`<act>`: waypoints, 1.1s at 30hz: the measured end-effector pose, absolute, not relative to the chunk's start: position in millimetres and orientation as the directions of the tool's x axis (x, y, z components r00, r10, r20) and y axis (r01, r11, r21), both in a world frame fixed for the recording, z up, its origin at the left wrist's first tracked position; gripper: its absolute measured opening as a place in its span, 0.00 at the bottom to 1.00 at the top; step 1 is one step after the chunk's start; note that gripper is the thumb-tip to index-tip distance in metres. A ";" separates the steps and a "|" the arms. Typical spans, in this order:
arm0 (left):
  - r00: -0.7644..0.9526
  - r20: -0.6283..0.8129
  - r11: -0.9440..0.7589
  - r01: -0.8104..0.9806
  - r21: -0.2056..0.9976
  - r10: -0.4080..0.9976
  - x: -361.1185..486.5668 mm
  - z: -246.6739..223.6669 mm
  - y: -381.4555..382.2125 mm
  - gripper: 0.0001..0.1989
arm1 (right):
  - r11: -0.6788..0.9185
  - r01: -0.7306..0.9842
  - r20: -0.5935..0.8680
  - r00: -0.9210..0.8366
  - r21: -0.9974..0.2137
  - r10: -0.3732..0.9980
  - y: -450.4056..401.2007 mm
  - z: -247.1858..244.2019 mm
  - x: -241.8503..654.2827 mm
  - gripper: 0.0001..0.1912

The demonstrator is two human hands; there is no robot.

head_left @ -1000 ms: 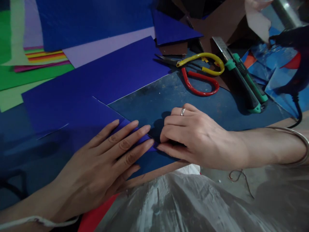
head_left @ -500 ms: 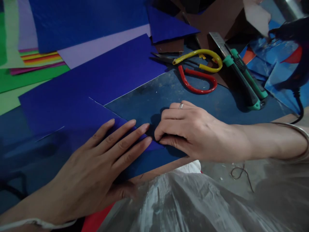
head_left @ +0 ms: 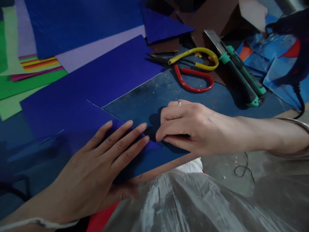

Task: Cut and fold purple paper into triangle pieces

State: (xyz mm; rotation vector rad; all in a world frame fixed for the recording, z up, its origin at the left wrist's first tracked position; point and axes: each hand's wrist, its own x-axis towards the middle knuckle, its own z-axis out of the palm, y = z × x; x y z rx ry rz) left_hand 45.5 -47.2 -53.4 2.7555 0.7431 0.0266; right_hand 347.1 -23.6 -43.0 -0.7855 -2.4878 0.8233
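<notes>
My left hand (head_left: 103, 161) lies spread with its fingers flat on a dark blue-violet sheet (head_left: 82, 112), near the sheet's slanting cut edge. The sheet narrows to a point just right of my fingertips. My right hand (head_left: 185, 125), wearing a ring, is curled with thumb and forefinger pressed together beside that tip. Whatever the pinch may hold is hidden. Part of a second blue-violet sheet (head_left: 113, 71) stretches up and to the right beyond the hands.
Scissors (head_left: 200, 87) with red and yellow handles lie beyond my right hand, near green-and-black box cutters (head_left: 243, 74). Coloured sheets (head_left: 38, 77) are stacked at the left. Blue scraps (head_left: 280, 77) and a dark corded tool (head_left: 296, 61) are at the right. The table edge (head_left: 164, 167) runs close to my body.
My right hand has shifted slightly away from my left fingertips, its fingers still pinched. My left hand stays flat on the sheet. The whole view has moved a little.
</notes>
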 end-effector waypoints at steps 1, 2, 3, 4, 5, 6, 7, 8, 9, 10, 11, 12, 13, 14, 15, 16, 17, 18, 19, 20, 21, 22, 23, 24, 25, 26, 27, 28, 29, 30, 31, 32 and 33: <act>0.866 -0.056 -0.825 0.492 0.276 0.498 45.5 -53.6 -47.1 0.52 | 0.678 0.377 0.204 -0.763 -0.631 0.614 -23.6 -43.8 347.4 0.13; 0.866 -0.059 -0.827 0.493 0.271 0.497 45.7 -53.7 -47.1 0.52 | 0.690 0.372 0.213 -0.767 -0.621 0.605 -23.5 -44.5 347.9 0.14; 0.865 -0.061 -0.828 0.495 0.264 0.498 46.1 -53.9 -46.9 0.51 | 0.704 0.366 0.219 -0.775 -0.609 0.592 -23.2 -45.1 348.8 0.14; 0.865 -0.064 -0.831 0.496 0.253 0.497 46.5 -54.2 -46.7 0.51 | 0.721 0.359 0.227 -0.784 -0.593 0.577 -22.9 -45.5 349.9 0.15; 0.869 -0.070 -0.838 0.491 0.237 0.489 47.0 -54.4 -46.4 0.52 | 0.739 0.350 0.237 -0.794 -0.575 0.560 -22.5 -45.9 351.3 0.16; 0.875 -0.067 -0.847 0.481 0.226 0.479 47.5 -54.8 -46.1 0.52 | 0.759 0.339 0.252 -0.801 -0.556 0.542 -22.0 -46.2 353.0 0.17; 0.880 -0.062 -0.852 0.473 0.223 0.472 48.0 -55.3 -45.8 0.52 | 0.778 0.328 0.273 -0.805 -0.535 0.527 -21.6 -46.5 354.7 0.17; 0.884 -0.051 -0.857 0.464 0.224 0.465 48.4 -55.8 -45.7 0.53 | 0.795 0.318 0.293 -0.807 -0.517 0.513 -21.3 -46.8 356.5 0.18; 0.885 -0.039 -0.858 0.460 0.229 0.464 48.7 -56.3 -45.7 0.53 | 0.810 0.307 0.304 -0.813 -0.500 0.496 -21.0 -47.2 358.0 0.18; 0.884 -0.025 -0.856 0.460 0.235 0.467 49.0 -56.8 -45.7 0.53 | 0.822 0.298 0.307 -0.822 -0.485 0.480 -20.9 -47.6 359.3 0.19; 0.879 -0.013 -0.851 0.465 0.243 0.477 49.2 -57.2 -45.8 0.52 | 0.832 0.291 0.300 -0.834 -0.471 0.462 -20.9 -48.0 360.3 0.20; 0.875 -0.002 -0.847 0.470 0.249 0.485 49.3 -57.4 -45.9 0.51 | 0.844 0.286 0.289 -0.848 -0.454 0.443 -21.0 -48.5 360.9 0.21; 0.873 0.001 -0.845 0.471 0.253 0.487 49.4 -57.5 -46.0 0.51 | 0.857 0.281 0.279 -0.862 -0.432 0.424 -21.2 -49.0 361.1 0.22; 0.873 -0.002 -0.843 0.472 0.259 0.488 49.5 -57.4 -46.0 0.50 | 0.872 0.279 0.272 -0.873 -0.403 0.405 -21.5 -49.7 361.1 0.21; 0.872 -0.010 -0.840 0.474 0.266 0.489 49.6 -57.2 -46.0 0.50 | 0.886 0.279 0.269 -0.881 -0.370 0.389 -21.9 -50.3 360.9 0.20; 0.873 -0.016 -0.839 0.473 0.270 0.487 49.7 -57.0 -45.9 0.50 | 0.899 0.280 0.269 -0.886 -0.337 0.377 -22.3 -51.1 360.7 0.19; 0.874 -0.018 -0.839 0.471 0.271 0.485 49.9 -56.7 -45.9 0.50 | 0.909 0.281 0.269 -0.890 -0.309 0.367 -22.9 -51.8 360.5 0.18; 0.873 -0.018 -0.838 0.473 0.272 0.487 50.0 -56.6 -46.0 0.50 | 0.916 0.281 0.272 -0.893 -0.288 0.359 -23.5 -52.6 360.4 0.17; 0.872 -0.011 -0.838 0.474 0.272 0.489 50.2 -56.5 -46.1 0.51 | 0.921 0.276 0.278 -0.894 -0.274 0.351 -24.1 -53.3 360.4 0.17; 0.870 -0.004 -0.837 0.475 0.272 0.492 50.4 -56.4 -46.2 0.51 | 0.927 0.268 0.288 -0.895 -0.262 0.340 -24.7 -53.9 360.5 0.17; 0.868 0.003 -0.837 0.477 0.268 0.496 50.6 -56.4 -46.2 0.51 | 0.933 0.259 0.300 -0.896 -0.249 0.328 -25.3 -54.5 360.8 0.17; 0.870 0.005 -0.841 0.475 0.260 0.493 51.0 -56.4 -46.2 0.51 | 0.939 0.251 0.308 -0.897 -0.237 0.318 -25.8 -54.9 361.0 0.17; 0.874 0.007 -0.847 0.470 0.247 0.487 51.4 -56.5 -46.1 0.51 | 0.943 0.245 0.313 -0.898 -0.227 0.309 -26.3 -55.2 361.2 0.17; 0.879 0.011 -0.856 0.462 0.233 0.477 51.8 -56.5 -45.9 0.52 | 0.944 0.242 0.314 -0.899 -0.222 0.305 -26.6 -55.4 361.4 0.17; 0.882 0.018 -0.862 0.456 0.219 0.471 52.3 -56.5 -45.6 0.53 | 0.944 0.243 0.311 -0.900 -0.224 0.305 -26.9 -55.4 361.4 0.17; 0.883 0.025 -0.867 0.453 0.208 0.468 52.8 -56.5 -45.4 0.54 | 0.942 0.242 0.307 -0.901 -0.233 0.308 -27.1 -55.3 361.3 0.16; 0.884 0.035 -0.869 0.451 0.201 0.467 53.3 -56.6 -45.1 0.54 | 0.938 0.243 0.303 -0.900 -0.247 0.313 -27.2 -55.1 361.0 0.16; 0.883 0.041 -0.870 0.452 0.196 0.468 53.7 -56.6 -44.8 0.55 | 0.934 0.246 0.301 -0.898 -0.260 0.320 -27.3 -54.9 360.5 0.16; 0.883 0.043 -0.871 0.453 0.191 0.468 53.9 -56.6 -44.7 0.55 | 0.930 0.251 0.298 -0.896 -0.270 0.328 -27.4 -54.8 359.9 0.16; 0.886 0.039 -0.876 0.447 0.182 0.461 54.1 -56.7 -44.5 0.56 | 0.926 0.257 0.296 -0.894 -0.276 0.337 -27.6 -54.8 359.2 0.16; 0.891 0.033 -0.881 0.441 0.171 0.453 54.0 -56.7 -44.4 0.57 | 0.923 0.264 0.296 -0.891 -0.279 0.344 -27.8 -55.0 358.4 0.16; 0.896 0.029 -0.887 0.433 0.161 0.442 53.9 -56.8 -44.4 0.58 | 0.921 0.270 0.297 -0.888 -0.281 0.350 -28.0 -55.3 357.6 0.15; 0.900 0.026 -0.891 0.427 0.154 0.436 53.7 -57.0 -44.5 0.58 | 0.920 0.272 0.299 -0.886 -0.283 0.354 -28.2 -55.8 356.8 0.15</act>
